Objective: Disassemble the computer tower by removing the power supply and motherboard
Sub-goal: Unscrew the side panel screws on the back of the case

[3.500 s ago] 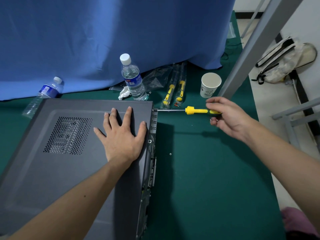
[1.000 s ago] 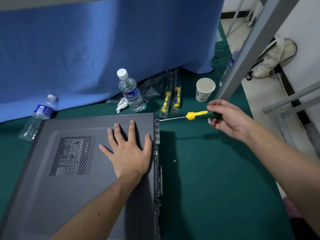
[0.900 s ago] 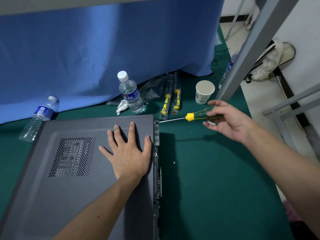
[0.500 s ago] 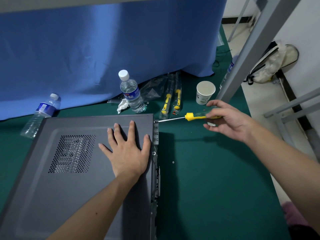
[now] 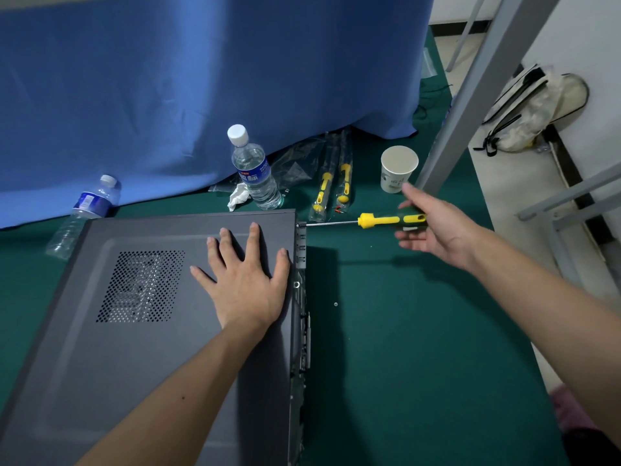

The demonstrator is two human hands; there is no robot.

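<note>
The green tabletop (image 5: 403,348) carries the computer tower (image 5: 151,331), which lies on its side with the vented side panel up and its rear face turned toward the person's right; everything else is placed from this tower. The power supply and motherboard are not visible, presumably inside it under the closed panel. Beyond the tower's far edge hangs a blue curtain (image 5: 201,79), with two water bottles, one upright (image 5: 254,169) near the far right corner and one lying (image 5: 84,213) near the far left corner. The left hand (image 5: 245,280) rests flat on the panel near the rear edge, fingers spread and straight, bracing the case. To the right of the tower's far rear corner the right hand (image 5: 433,227) cradles the handle of the screwdriver (image 5: 386,219) with fingers loosely extended, a light hold rather than a firm grip. The screwdriver's long axis runs level, left to right, its tip meeting the rear corner where a panel screw likely sits. The right hand is the nearer one to that screw, so turning it probably falls to it. A paper cup (image 5: 399,168) and two bagged screwdrivers (image 5: 331,193) lie beyond the tool.
</note>
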